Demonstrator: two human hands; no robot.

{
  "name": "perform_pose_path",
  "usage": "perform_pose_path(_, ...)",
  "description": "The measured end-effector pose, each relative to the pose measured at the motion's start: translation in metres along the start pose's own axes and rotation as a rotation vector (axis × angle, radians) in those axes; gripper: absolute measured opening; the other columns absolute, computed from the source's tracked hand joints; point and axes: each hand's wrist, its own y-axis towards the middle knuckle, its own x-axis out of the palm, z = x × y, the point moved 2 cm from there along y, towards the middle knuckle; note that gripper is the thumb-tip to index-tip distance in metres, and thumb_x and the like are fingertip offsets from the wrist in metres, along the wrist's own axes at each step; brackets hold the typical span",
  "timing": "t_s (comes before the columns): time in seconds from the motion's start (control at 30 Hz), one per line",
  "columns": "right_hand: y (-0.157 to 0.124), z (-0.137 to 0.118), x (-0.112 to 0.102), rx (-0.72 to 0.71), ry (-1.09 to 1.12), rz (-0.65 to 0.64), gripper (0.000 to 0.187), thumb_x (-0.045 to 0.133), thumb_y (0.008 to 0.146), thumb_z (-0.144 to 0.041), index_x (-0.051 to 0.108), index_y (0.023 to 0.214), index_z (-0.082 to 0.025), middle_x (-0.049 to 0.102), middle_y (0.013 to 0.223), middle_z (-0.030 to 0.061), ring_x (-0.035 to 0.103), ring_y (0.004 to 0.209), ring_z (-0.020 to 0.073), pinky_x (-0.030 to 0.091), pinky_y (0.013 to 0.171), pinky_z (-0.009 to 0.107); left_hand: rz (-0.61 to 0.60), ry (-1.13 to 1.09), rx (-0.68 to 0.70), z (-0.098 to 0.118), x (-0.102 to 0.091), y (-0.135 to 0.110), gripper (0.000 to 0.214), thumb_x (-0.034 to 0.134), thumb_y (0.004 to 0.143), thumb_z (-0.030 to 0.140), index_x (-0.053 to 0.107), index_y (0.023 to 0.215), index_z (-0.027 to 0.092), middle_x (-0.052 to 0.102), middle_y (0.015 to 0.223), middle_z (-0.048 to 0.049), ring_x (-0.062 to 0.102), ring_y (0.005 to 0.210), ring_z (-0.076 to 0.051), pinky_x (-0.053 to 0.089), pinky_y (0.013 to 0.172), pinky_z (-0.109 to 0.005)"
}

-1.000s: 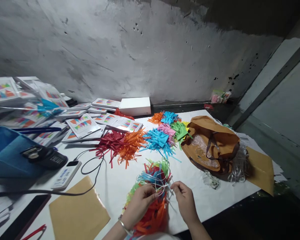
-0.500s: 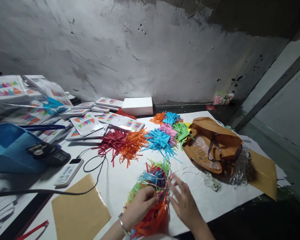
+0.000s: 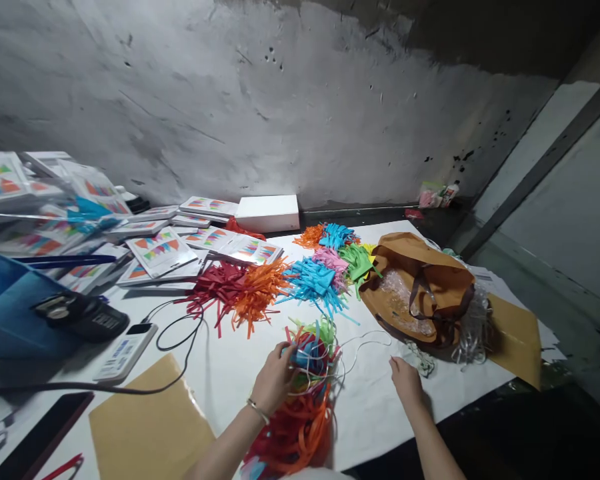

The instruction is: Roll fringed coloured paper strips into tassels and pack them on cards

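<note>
A bundle of multicoloured paper-strip tassels (image 3: 305, 420) lies at the front of the white table, with thin white string (image 3: 347, 363) looped over it. My left hand (image 3: 275, 380) is closed on the upper part of this bundle, by blue strips; its fingertips are partly hidden. To the right, apart from the bundle, my right hand (image 3: 406, 380) is low over the table with thumb and finger pinched together. Loops of the string end just above those fingertips; whether they hold it is unclear.
Further tassels, red-orange (image 3: 240, 290) and blue (image 3: 313, 280), lie ahead. A brown bag (image 3: 420, 287) stands right. Printed packets (image 3: 163, 252), a white box (image 3: 267, 213), a blue bag (image 3: 10, 307), a cabled white device (image 3: 127, 353) and brown paper (image 3: 153, 413) lie around.
My right hand has moved right, away from the bundle, and its spread fingers have closed into a pinch. My left hand has shifted up and left along the bundle. The view has turned slightly.
</note>
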Motion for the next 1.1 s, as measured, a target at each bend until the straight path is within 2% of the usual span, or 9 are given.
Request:
perform_pose_path(0.13, -0.002, -0.018, 0.002, 0.042, -0.021, 0.097, 0.038, 0.043, 0.089, -0.021, 0.056, 0.122, -0.007, 0.057, 0.121, 0.0241, 0.064, 0.099, 0.0293, 0.051, 0.078, 0.037, -0.070, 0.132, -0.009, 0.000, -0.001, 0.006, 0.022, 0.047, 0.085, 0.016, 0.065, 0.095, 0.021, 0.064, 0.096, -0.0061, 0.060, 0.095, -0.024, 0.049, 0.077, -0.032)
perform_pose_path(0.23, -0.026, -0.063, 0.000, -0.131, 0.105, 0.098, 0.045, 0.044, 0.089, -0.021, 0.047, 0.134, -0.017, 0.043, 0.138, 0.0184, 0.062, 0.105, 0.0271, 0.053, 0.081, 0.037, -0.007, 0.135, 0.045, 0.009, -0.010, -0.002, 0.023, 0.046, 0.086, 0.015, 0.066, 0.097, 0.022, 0.065, 0.096, -0.0063, 0.060, 0.093, -0.024, 0.050, 0.078, -0.033)
perform_pose_path(0.37, -0.071, -0.141, -0.007, -0.545, 0.482, -0.138, 0.076, 0.058, 0.077, -0.015, 0.028, 0.145, -0.028, 0.035, 0.147, 0.0093, 0.052, 0.121, 0.0242, 0.050, 0.094, 0.036, 0.067, -0.010, 0.205, 0.045, -0.021, -0.028, 0.028, 0.048, 0.087, 0.017, 0.061, 0.111, 0.025, 0.065, 0.099, -0.0068, 0.063, 0.087, -0.022, 0.053, 0.076, -0.032)
perform_pose_path(0.47, -0.084, -0.171, -0.010, -0.572, 0.734, -0.282, 0.066, 0.052, 0.075, -0.009, 0.043, 0.138, -0.027, 0.056, 0.130, 0.0066, 0.057, 0.115, 0.0214, 0.049, 0.094, 0.034, -0.045, -0.179, 0.353, 0.074, -0.025, -0.047, 0.039, 0.051, 0.085, 0.015, 0.054, 0.122, 0.028, 0.063, 0.109, -0.0063, 0.063, 0.095, -0.019, 0.054, 0.081, -0.029)
perform_pose_path(0.6, -0.063, -0.138, -0.005, -0.103, 1.071, -0.252, 0.023, 0.055, 0.083, -0.030, 0.069, 0.097, -0.019, 0.066, 0.071, 0.0015, 0.062, 0.059, 0.0148, 0.049, 0.052, 0.022, 0.092, -0.224, 0.249, 0.067, -0.022, -0.055, 0.044, 0.052, 0.086, 0.021, 0.046, 0.130, 0.027, 0.051, 0.130, -0.0098, 0.052, 0.118, -0.024, 0.047, 0.098, -0.038)
perform_pose_path(0.7, -0.043, -0.077, -0.003, 0.323, 1.290, -0.025, 0.037, 0.068, 0.071, -0.048, 0.065, 0.090, -0.016, 0.049, 0.052, -0.0066, 0.041, 0.038, 0.0070, 0.030, 0.035, 0.018, 0.253, -0.153, 0.055, 0.033, -0.004, -0.052, 0.054, 0.056, 0.085, 0.030, 0.038, 0.135, 0.025, 0.043, 0.137, -0.0132, 0.044, 0.126, -0.031, 0.042, 0.102, -0.050)
perform_pose_path(0.8, -0.034, -0.021, -0.006, 0.477, 1.299, 0.142, 0.048, 0.066, 0.065, -0.057, 0.057, 0.091, -0.019, 0.049, 0.056, -0.0077, 0.042, 0.040, 0.0072, 0.033, 0.038, 0.018, 0.272, -0.091, -0.105, 0.003, 0.022, -0.051, 0.069, 0.064, 0.078, 0.033, 0.033, 0.139, 0.025, 0.033, 0.145, -0.0153, 0.035, 0.132, -0.037, 0.037, 0.102, -0.058)
perform_pose_path(0.93, -0.036, 0.012, -0.003, 0.517, 1.163, 0.127, 0.066, 0.071, 0.058, -0.050, 0.048, 0.113, -0.022, 0.064, 0.084, 0.0020, 0.058, 0.052, 0.0161, 0.044, 0.045, 0.027, 0.121, -0.219, -0.144, -0.010, 0.055, -0.049, 0.082, 0.070, 0.071, 0.038, 0.032, 0.141, 0.020, 0.024, 0.150, -0.0176, 0.029, 0.136, -0.037, 0.035, 0.106, -0.053)
perform_pose_path(1.1, -0.046, -0.019, 0.000, 0.115, 0.550, 0.338, 0.048, 0.049, 0.081, -0.044, 0.050, 0.121, -0.017, 0.060, 0.108, 0.0134, 0.062, 0.077, 0.0234, 0.050, 0.072, 0.040, 0.028, -0.367, -0.080, -0.004, 0.071, -0.040, 0.082, 0.064, 0.067, 0.013, 0.031, 0.142, 0.019, 0.033, 0.145, -0.0154, 0.031, 0.136, -0.031, 0.030, 0.112, -0.048)
